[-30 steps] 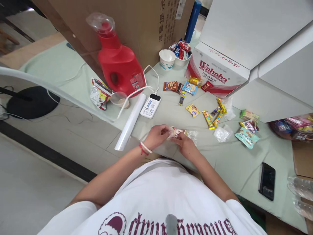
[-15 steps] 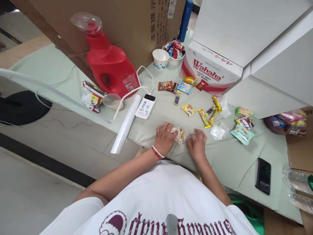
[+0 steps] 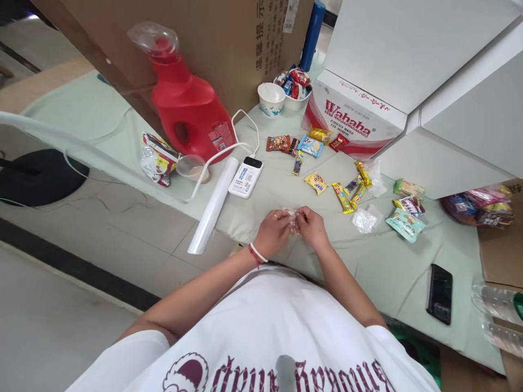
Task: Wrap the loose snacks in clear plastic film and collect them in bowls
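At the near edge of the table, a small snack in clear plastic wrap (image 3: 292, 224) sits between my two hands, mostly covered by the fingers. My left hand (image 3: 273, 234) is closed on its left side. My right hand (image 3: 314, 227) pinches the wrap from the right, fingers bent and nearly touching the left ones. Just beyond lie a yellow biscuit packet (image 3: 316, 183) and several slim yellow snack packets (image 3: 342, 198). Crumpled clear plastic (image 3: 366, 219) rests to the right of my right hand.
Left of my hands lie a white plastic roll (image 3: 213, 207) and a power bank (image 3: 246, 177) with a cable. Behind stand a red jug (image 3: 196, 109), a paper cup (image 3: 271, 99) and a Wahaha box (image 3: 351, 117). A teal packet (image 3: 405, 225) and a phone (image 3: 440, 294) lie right.
My right hand has moved left and its spread fingers have closed in a pinch on the wrap. The snack is now more hidden between both hands.
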